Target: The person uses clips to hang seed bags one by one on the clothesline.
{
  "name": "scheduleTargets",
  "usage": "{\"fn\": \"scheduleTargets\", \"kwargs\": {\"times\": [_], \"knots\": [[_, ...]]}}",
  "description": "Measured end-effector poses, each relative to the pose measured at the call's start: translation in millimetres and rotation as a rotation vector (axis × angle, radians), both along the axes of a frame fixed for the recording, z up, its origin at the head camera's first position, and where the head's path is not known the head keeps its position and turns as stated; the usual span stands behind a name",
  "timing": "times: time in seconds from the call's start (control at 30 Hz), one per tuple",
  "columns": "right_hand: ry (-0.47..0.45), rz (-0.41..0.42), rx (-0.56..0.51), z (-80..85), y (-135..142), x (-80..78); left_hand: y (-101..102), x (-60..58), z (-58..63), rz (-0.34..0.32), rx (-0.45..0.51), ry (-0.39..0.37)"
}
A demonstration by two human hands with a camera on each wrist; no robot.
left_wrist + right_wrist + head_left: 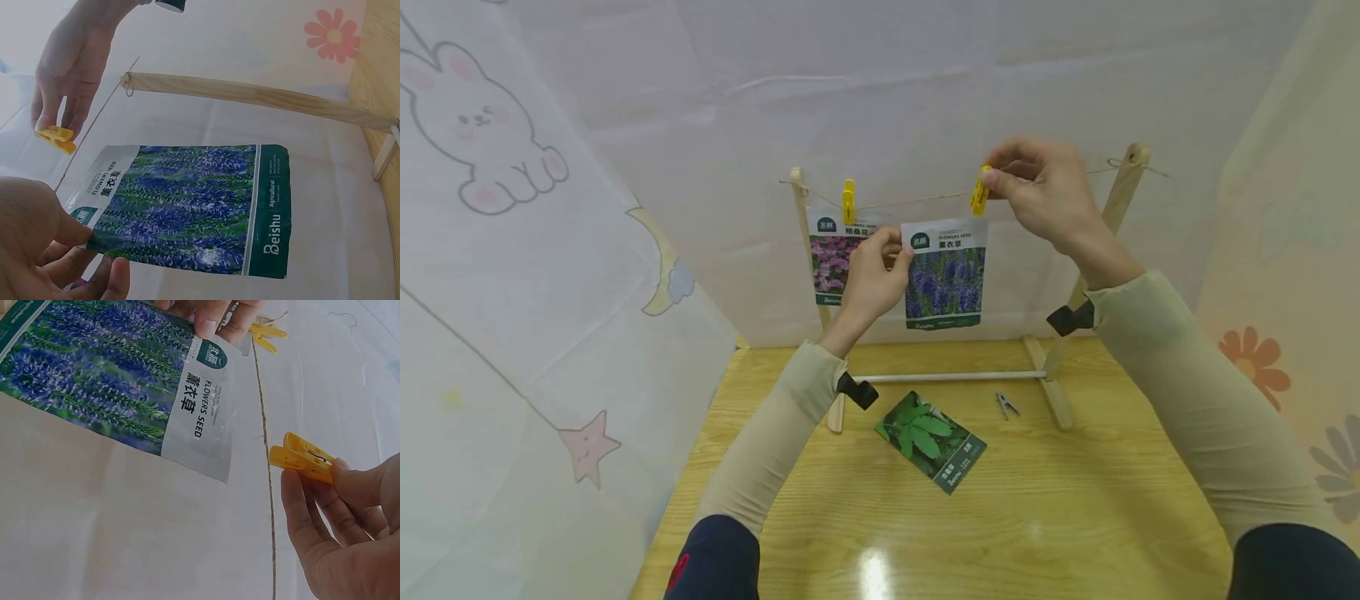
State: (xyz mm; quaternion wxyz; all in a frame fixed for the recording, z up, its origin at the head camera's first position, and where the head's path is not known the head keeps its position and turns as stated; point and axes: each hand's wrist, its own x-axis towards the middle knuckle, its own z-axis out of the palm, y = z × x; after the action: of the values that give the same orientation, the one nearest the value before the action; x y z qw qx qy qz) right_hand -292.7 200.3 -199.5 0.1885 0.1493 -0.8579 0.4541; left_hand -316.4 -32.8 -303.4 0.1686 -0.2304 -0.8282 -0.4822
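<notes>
My left hand (876,279) pinches the left edge of a lavender seed packet (946,279), holding it upright just below the twine (265,419). In my right hand (1037,187) a yellow clothespin (981,190) is pinched between thumb and fingers. The right wrist view shows that clothespin (303,457) at the twine, apart from the packet's top edge; whether it grips the twine I cannot tell. A second seed packet with pink flowers (831,267) hangs at the left under another yellow clothespin (848,200), partly hidden behind my left hand.
The twine runs between two wooden posts (1122,187) joined by a pale bottom rod (951,377). On the wooden table (1037,517) lie a green-leaf seed packet (931,440) and a grey clothespin (1007,405). Printed white curtains (625,167) stand behind and at the sides.
</notes>
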Motion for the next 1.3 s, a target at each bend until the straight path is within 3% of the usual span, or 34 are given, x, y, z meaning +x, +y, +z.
{"fn": "scheduleTargets", "kwargs": {"times": [0.4, 0.73, 1.07, 1.3], "knots": [[0.043, 0.069, -0.036, 9.2, -16, -15.4, -8, -1.0, 1.4, 0.037, 0.028, -0.027], [0.039, 0.064, -0.055, 10.5, -18, -23.4, -5, -3.7, 5.6, 0.042, 0.029, -0.012], [0.040, 0.039, 0.046, 9.3, -24, -30.5, -4, -3.3, 7.1, 0.042, 0.030, 0.001], [0.016, 0.069, 0.042, 7.7, -24, -35.1, -2, -2.9, 7.7, 0.042, 0.027, -0.010]]}}
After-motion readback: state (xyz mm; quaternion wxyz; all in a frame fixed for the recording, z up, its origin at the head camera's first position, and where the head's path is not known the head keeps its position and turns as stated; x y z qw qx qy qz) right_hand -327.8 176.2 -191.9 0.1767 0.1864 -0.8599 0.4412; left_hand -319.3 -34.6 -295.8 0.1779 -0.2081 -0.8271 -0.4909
